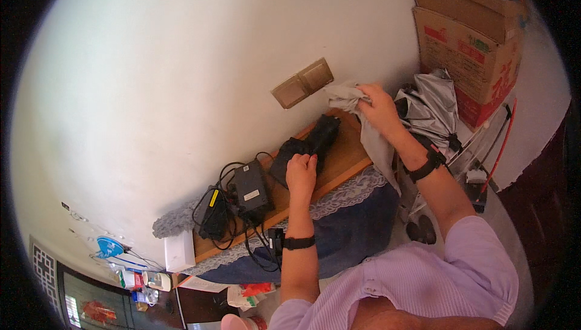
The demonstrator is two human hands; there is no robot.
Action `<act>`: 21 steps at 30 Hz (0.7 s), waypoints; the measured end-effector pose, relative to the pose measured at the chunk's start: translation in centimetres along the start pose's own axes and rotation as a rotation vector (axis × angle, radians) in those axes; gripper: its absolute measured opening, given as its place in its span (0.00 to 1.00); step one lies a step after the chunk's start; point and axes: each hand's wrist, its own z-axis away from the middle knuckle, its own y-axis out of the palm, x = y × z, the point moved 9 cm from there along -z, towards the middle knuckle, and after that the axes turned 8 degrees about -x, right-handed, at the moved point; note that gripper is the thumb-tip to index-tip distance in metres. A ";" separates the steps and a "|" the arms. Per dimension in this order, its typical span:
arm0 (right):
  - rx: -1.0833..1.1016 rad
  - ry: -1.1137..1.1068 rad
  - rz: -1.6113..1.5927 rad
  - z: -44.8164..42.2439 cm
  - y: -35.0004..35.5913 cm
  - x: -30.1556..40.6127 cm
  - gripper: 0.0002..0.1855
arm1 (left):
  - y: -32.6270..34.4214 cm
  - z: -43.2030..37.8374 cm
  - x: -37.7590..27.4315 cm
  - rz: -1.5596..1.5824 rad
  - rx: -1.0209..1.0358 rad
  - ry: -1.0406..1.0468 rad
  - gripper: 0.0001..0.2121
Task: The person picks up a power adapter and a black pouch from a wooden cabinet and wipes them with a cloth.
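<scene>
My right hand (376, 107) grips a crumpled light-grey cloth (345, 96), whose lower end hangs past the right end of a narrow wooden top (347, 148). On that top lies a black bundle (322, 137), perhaps a folded umbrella or fabric. My left hand (302, 173) is closed at its near side, fingers pinching the dark material. To its left stands a black power adapter (252, 189) bearing a white label. A second black adapter (213, 214) with a yellow label sits farther left among tangled black cables.
A grey fluffy duster (174, 221) rests over a white box (179, 250) at the left end. Blue fabric with lace (349, 216) drapes the front. Two bronze wall plates (302, 82) are behind. Silver sheeting (431, 107) and a cardboard box (467, 53) stand right.
</scene>
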 end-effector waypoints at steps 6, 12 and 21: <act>0.326 -0.370 -0.065 6.0 8.8 9.0 0.14 | 1.5 0.3 3.8 0.011 0.039 -0.073 0.13; 0.422 -0.336 0.456 5.6 14.1 2.4 0.12 | 2.0 0.2 2.1 0.079 0.050 -0.010 0.11; 0.162 -0.192 0.753 1.8 7.6 1.6 0.09 | 1.4 0.7 3.1 0.178 0.024 -0.021 0.13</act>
